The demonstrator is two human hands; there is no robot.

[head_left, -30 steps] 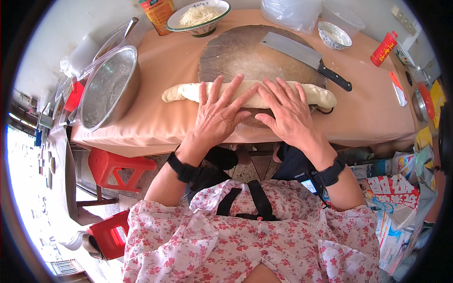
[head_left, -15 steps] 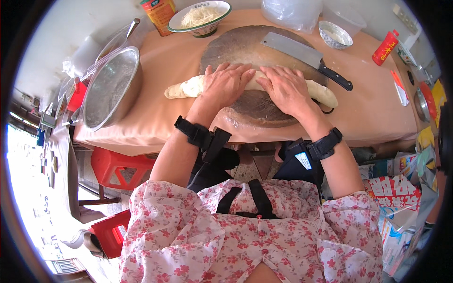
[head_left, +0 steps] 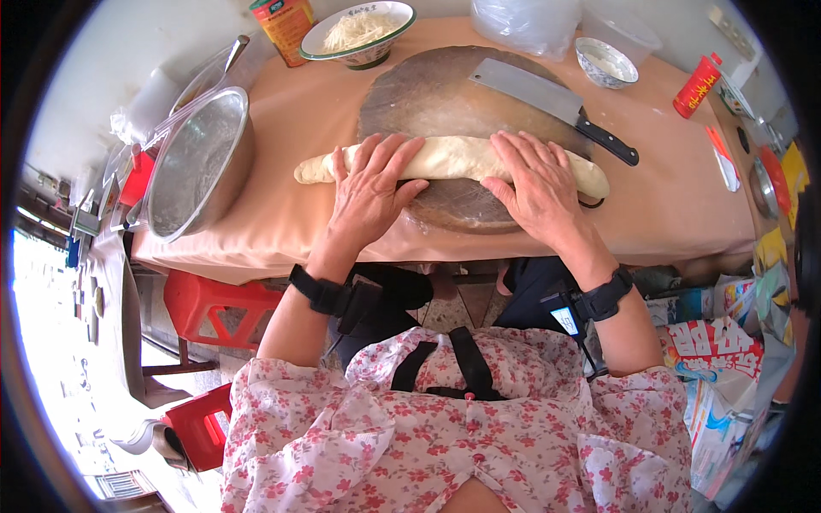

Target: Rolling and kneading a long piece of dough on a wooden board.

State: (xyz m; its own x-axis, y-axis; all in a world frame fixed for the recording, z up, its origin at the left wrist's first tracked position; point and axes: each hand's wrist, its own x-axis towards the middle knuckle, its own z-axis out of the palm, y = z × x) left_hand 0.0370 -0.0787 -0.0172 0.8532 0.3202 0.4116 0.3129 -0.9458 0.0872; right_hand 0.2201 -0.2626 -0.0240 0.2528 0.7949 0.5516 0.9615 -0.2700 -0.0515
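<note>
A long, pale roll of dough lies crosswise over the front half of a round wooden chopping board, both ends reaching past its edge. My left hand rests on the roll left of its middle, fingers spread and thumb pointing inward. On the right part of the roll lies my right hand, its fingers stretched out over the top. Between the two hands the smooth dough shows uncovered. Behind it, a cleaver lies aslant on the board, its black handle sticking out over the right edge.
A large metal basin stands on the left. At the back are an orange-red can, a bowl of pale shreds and a small patterned bowl. A red bottle stands on the right of the peach tablecloth.
My hands have moved apart and toward me, from close together on the dough to wide apart. The dough's middle is now uncovered. The cleaver stays in place.
</note>
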